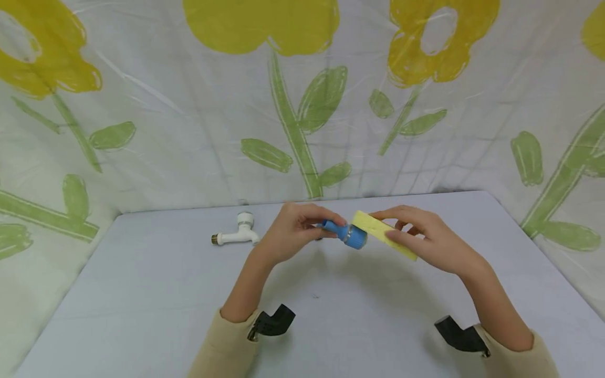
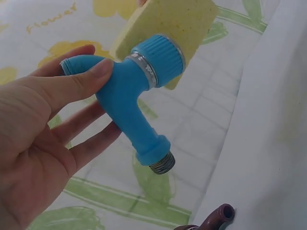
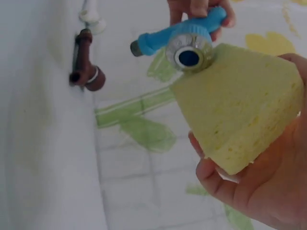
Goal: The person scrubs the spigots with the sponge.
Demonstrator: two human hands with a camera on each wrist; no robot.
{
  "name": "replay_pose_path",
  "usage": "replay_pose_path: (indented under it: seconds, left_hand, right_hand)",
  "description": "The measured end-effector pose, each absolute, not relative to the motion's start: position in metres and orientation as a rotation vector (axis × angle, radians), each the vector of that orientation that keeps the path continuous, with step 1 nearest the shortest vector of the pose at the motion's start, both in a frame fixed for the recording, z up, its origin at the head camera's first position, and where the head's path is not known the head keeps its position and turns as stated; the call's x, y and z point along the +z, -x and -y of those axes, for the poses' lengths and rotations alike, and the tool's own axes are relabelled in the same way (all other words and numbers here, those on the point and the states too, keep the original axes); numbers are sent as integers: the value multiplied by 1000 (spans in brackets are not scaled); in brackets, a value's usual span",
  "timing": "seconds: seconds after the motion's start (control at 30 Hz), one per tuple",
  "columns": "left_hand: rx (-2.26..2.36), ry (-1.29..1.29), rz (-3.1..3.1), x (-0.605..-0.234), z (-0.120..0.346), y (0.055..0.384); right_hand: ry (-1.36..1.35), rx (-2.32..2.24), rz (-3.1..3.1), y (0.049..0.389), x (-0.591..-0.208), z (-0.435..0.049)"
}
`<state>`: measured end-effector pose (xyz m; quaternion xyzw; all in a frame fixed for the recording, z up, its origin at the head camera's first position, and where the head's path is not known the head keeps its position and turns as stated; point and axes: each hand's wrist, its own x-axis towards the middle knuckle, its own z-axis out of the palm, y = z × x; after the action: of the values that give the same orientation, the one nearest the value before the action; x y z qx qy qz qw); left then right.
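My left hand (image 1: 294,231) holds a blue plastic tap (image 2: 122,91) above the table, its thumb and fingers around the spout end. The tap has a ribbed knob with a silver band and a threaded metal inlet, which points away from the palm. In my right hand (image 1: 427,239) is a yellow sponge (image 3: 240,105), pinched between thumb and fingers. The sponge's edge meets the tap's knob in the head view. From the right wrist view, the knob's silver end (image 3: 189,56) faces the camera, right at the sponge's corner.
On the table (image 1: 156,294) a white tap (image 1: 238,233) lies to the left, toward the back edge. A dark brown tap (image 3: 85,62) lies near it, mostly hidden behind my left hand in the head view. A flower-printed curtain (image 1: 198,147) hangs behind the table.
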<state>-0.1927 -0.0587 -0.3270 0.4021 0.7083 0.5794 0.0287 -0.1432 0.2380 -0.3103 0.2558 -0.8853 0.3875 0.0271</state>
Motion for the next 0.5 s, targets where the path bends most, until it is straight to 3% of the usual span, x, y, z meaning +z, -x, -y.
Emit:
replay_pose_path:
  seconds: [0.27, 0.5]
  left_hand:
    - [1807, -1269, -1907, -326, 63, 193]
    - [1836, -1250, -1845, -320, 66, 191]
  right_hand:
    - [-1068, 1555, 2549, 154, -313, -252]
    - [-966, 1663, 2617, 160, -320, -253]
